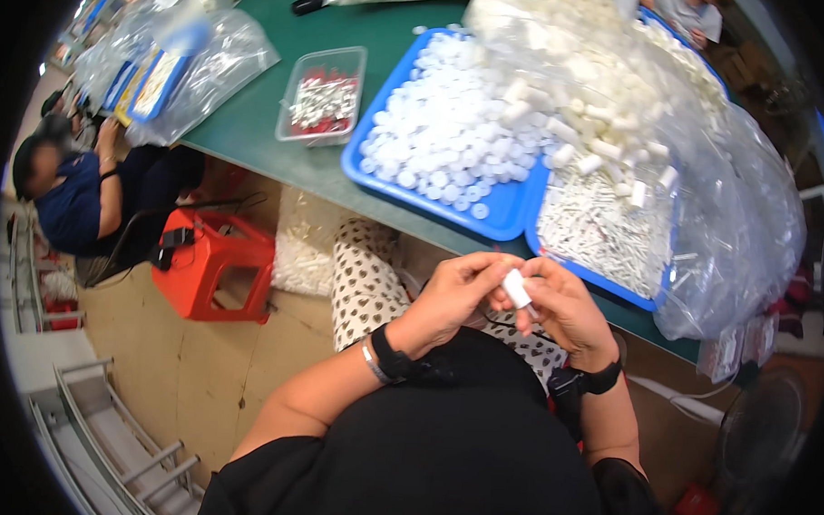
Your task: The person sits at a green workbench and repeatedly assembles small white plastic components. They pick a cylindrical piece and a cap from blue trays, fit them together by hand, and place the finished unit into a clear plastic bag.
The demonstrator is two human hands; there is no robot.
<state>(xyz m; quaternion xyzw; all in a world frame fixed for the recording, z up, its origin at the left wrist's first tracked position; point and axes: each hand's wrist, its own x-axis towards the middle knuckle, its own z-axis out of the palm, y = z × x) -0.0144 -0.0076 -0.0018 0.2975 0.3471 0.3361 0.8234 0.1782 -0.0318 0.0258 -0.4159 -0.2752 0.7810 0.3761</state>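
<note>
Above my lap, just off the table edge, a small white plastic cylinder (516,287) is pinched between my two hands. The thumb and fingertips of my left hand (456,294) close at its upper end. My right hand (567,308) has its thumb and fingers closed around its right side and lower end. Fingers partly hide the cylinder, and I cannot tell whether another part sits inside it. Nearest the hands stands a blue tray of thin white and silver rods (603,230), with similar white cylinders (606,148) heaped at its far side.
A blue tray (513,226) of translucent white caps adjoins the rods. Left of it sits a clear tub (294,137) of small metal and red parts. Big plastic bags (740,205) cover the right. A red stool (214,264) and a seated person (78,191) are at left.
</note>
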